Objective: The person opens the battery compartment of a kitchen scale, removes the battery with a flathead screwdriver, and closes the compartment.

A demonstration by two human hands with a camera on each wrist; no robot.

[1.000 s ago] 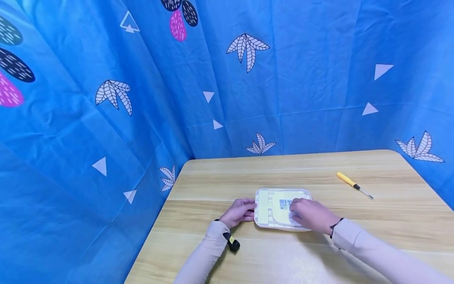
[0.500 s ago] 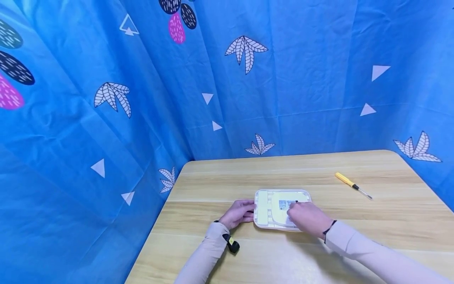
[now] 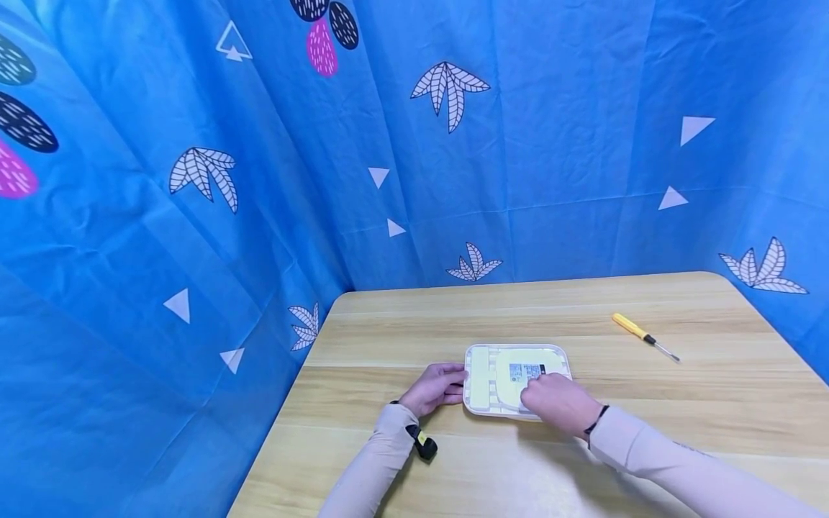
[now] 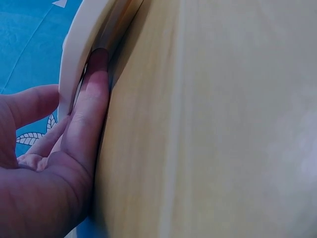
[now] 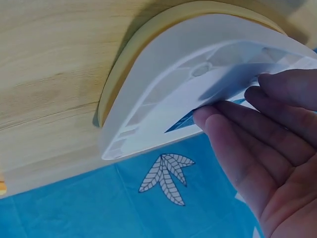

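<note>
A white plastic casing, a rounded rectangle with a recessed inner panel and a printed label, lies on the table. My left hand grips its left end. In the left wrist view the thumb is against the outer side of the rim and a finger reaches under it. My right hand is over the casing's right part. In the right wrist view its fingertips touch or nearly touch the panel, thumb tip close to the index fingertip. Whether anything small is between them is hidden.
A screwdriver with a yellow handle lies at the back right of the wooden table. A blue patterned curtain hangs behind and to the left. A black wrist strap is on the left wrist.
The right hand has moved slightly left and toward the near edge of the casing, uncovering more of the label. The left hand and casing stay nearly in place.
</note>
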